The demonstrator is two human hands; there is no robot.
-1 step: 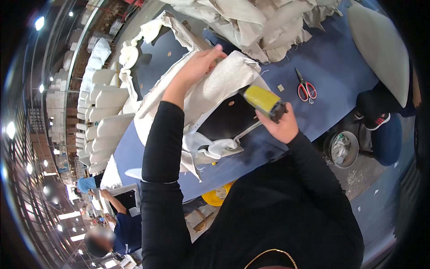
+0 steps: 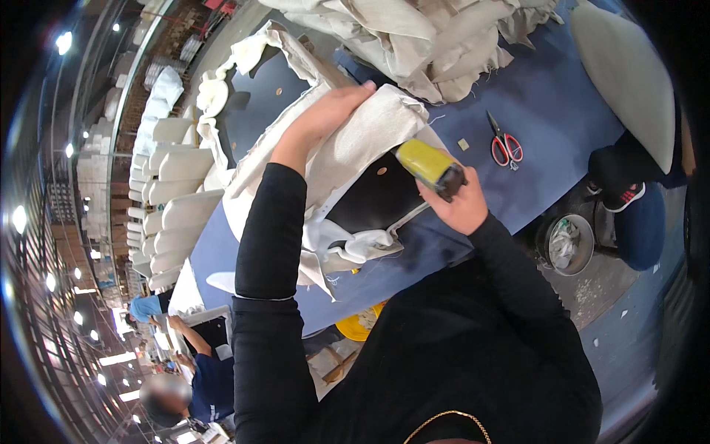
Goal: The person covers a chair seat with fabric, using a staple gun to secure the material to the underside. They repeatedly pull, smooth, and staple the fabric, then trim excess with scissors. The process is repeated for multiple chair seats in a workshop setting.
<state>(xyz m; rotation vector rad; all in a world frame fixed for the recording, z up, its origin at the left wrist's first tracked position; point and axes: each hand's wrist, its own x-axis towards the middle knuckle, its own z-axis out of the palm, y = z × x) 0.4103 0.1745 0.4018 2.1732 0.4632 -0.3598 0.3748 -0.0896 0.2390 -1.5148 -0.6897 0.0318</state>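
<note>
My left hand (image 2: 325,117) presses on cream fabric (image 2: 370,126) folded over the edge of a black-backed upholstered panel (image 2: 373,196), its fingers closed round the fold and partly hidden. In my right hand (image 2: 464,206) is a yellow and black staple gun (image 2: 427,164), its nose close to the fabric's near edge; whether they touch I cannot tell. White padding (image 2: 366,244) and loose fabric edges hang out along the panel's near side. Another black-backed panel (image 2: 259,103) with cream fabric and padding lies to the left.
Red-handled scissors (image 2: 506,144) lie on the blue table (image 2: 547,118) at right. Piled cream fabric (image 2: 421,44) is at the back. A padded panel (image 2: 629,74) stands far right, above a metal bucket (image 2: 568,246). A co-worker (image 2: 211,385) is at lower left, beyond stacked cushions (image 2: 177,177).
The staple gun and my right hand have shifted slightly left and toward the fabric edge. My left hand's fingers have moved slightly along the fold.
</note>
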